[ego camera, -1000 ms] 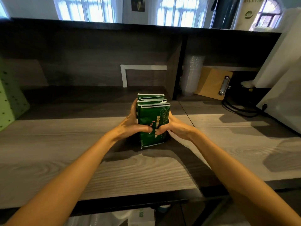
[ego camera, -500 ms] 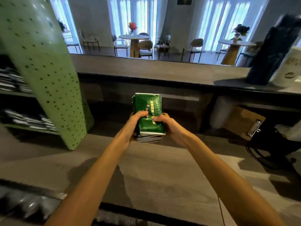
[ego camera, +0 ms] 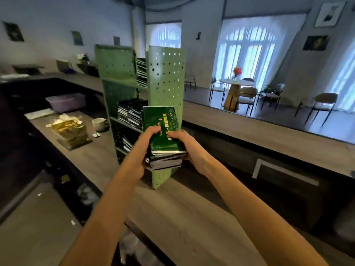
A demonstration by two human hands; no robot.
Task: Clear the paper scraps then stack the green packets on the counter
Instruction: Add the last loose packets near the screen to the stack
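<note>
Head view: lifted off the counter (ego camera: 182, 217) since a second ago and carried over. Green packets (ego camera: 163, 129) now aloft before the pegboard rack (ego camera: 165, 77), touching no surface. Clamped from both sides by left hand (ego camera: 143, 150) and right hand (ego camera: 189, 147), thumbs over the top packet, fingers curled round the stack. Stacking spot apparently not yet reached. Possibly paper scraps (ego camera: 64, 118) remaining near the mug (ego camera: 99, 124), though too blurred to confirm.
</note>
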